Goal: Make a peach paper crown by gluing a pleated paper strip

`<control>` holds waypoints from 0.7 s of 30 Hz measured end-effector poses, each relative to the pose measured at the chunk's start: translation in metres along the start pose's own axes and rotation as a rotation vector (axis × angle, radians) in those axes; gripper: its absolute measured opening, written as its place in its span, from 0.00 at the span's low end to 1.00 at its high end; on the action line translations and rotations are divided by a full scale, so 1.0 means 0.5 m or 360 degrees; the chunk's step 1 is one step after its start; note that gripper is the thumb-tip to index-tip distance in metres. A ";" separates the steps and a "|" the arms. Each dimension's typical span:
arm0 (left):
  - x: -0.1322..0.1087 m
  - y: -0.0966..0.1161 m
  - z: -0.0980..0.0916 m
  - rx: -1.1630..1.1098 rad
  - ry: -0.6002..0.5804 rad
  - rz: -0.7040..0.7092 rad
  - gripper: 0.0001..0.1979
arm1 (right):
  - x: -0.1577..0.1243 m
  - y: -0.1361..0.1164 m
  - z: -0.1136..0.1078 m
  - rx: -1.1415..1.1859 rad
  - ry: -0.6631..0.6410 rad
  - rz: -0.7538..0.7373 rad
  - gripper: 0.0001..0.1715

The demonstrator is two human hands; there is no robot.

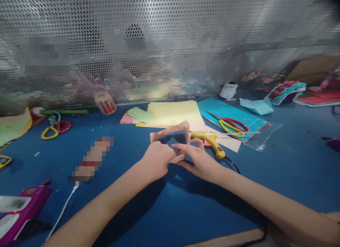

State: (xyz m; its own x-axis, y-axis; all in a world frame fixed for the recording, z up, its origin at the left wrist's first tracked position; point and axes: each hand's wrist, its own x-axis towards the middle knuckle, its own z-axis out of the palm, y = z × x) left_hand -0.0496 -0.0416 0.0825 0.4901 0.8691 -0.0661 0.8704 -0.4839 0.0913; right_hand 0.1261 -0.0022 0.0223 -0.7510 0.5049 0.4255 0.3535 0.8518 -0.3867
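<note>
Both my hands are on a ring of folded peach-coloured paper (171,130) above the middle of the blue table. My left hand (158,158) is curled closed round its near left part, with the fingertips hidden. My right hand (200,160) pinches the near right part, thumb below and fingers above. A yellow hot glue gun (209,136) with a clear glue stick in it lies just beyond my right hand, on peach paper. Scissors with red and yellow handles (233,126) rest on turquoise sheets (212,108) behind it.
Yellow paper sheets (175,110) lie at the back. On the left are more scissors (57,129), a blurred-out device with a white cable (65,204) and a purple case (29,208). A perforated metal panel (170,45) closes off the back edge.
</note>
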 end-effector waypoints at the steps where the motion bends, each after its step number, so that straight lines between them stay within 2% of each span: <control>1: -0.001 -0.001 0.001 -0.0006 0.0030 0.0003 0.11 | 0.000 -0.002 0.001 0.0022 0.0005 0.0008 0.23; 6: 0.001 -0.004 0.009 -0.0026 0.0025 -0.0054 0.08 | -0.004 -0.004 0.005 0.0022 0.0066 0.0025 0.27; 12: 0.007 0.005 0.018 -0.0007 0.0019 -0.0080 0.18 | -0.007 -0.008 0.007 0.0055 0.0060 0.0110 0.31; 16: 0.004 0.011 0.020 -0.0036 0.0074 -0.0080 0.08 | -0.009 -0.013 0.006 0.0052 0.0071 0.0116 0.32; 21: 0.002 0.016 0.019 -0.0061 0.0090 -0.0074 0.08 | -0.009 -0.015 0.006 0.0051 0.0068 0.0083 0.35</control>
State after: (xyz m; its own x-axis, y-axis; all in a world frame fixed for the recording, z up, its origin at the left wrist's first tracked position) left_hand -0.0414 -0.0457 0.0736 0.4449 0.8955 -0.0147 0.8891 -0.4396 0.1277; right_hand 0.1250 -0.0114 0.0212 -0.7072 0.5548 0.4383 0.3731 0.8194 -0.4352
